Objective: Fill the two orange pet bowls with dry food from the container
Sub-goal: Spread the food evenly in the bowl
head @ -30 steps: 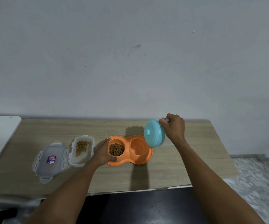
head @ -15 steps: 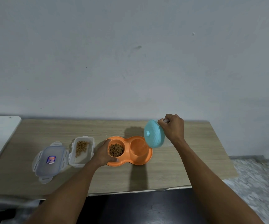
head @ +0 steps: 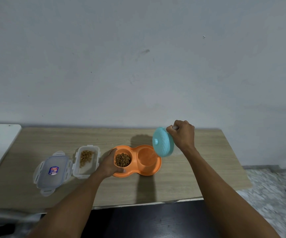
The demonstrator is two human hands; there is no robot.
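The only label is a blue-and-red sticker (head: 53, 170) on the lid (head: 44, 181); its writing is too small to read.

You have one feeder (head: 157, 166), an orange moulding with two round bowls side by side, in the middle of the table (head: 199, 169). There is also one clear container (head: 85, 170), one lid and one teal disc (head: 163, 145).

The left bowl (head: 123, 150) is full of brown food (head: 122, 160); the right bowl (head: 146, 158) shows bare orange. The container lies open at nine o'clock of the feeder, with a thin streak of food in it, and the lid lies flat just beyond, also at nine.

Your left hand (head: 108, 163) clasps the feeder's left end, thumb on the near rim. Your right hand (head: 182, 136) is clenched on the back of the disc, which stands on edge at one o'clock of the right bowl, its knobbed face toward nine.
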